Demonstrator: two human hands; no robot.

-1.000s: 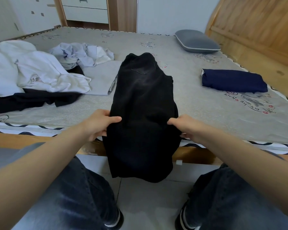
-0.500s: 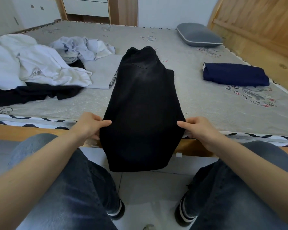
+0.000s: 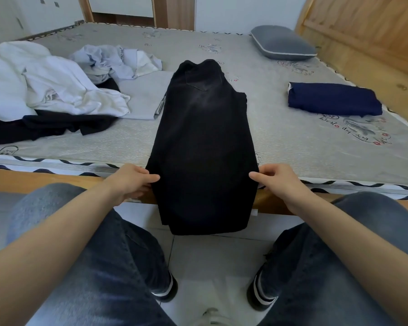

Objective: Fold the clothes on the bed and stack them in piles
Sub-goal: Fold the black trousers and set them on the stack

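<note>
A pair of black trousers [image 3: 203, 137], folded lengthwise, lies on the grey mattress [image 3: 292, 147] with its near end hanging over the bed's front edge. My left hand [image 3: 130, 182] pinches the trousers' left edge at the bed's rim. My right hand [image 3: 276, 180] pinches the right edge at the same height. A folded navy garment [image 3: 332, 98] lies at the right. Unfolded white clothes [image 3: 57, 90], a pale crumpled shirt [image 3: 118, 60] and a dark garment [image 3: 57, 125] are heaped at the left, with a flat grey piece [image 3: 144, 97] beside the trousers.
A grey pillow [image 3: 280, 43] sits at the far right by the wooden headboard [image 3: 363, 31]. The wooden bed frame [image 3: 33, 182] runs along the front. My knees in jeans are below, over a tiled floor [image 3: 210, 267].
Both hands have slid down and apart along the trousers' edges to the bed's rim. The hanging end is shorter and the cloth lies flatter and wider.
</note>
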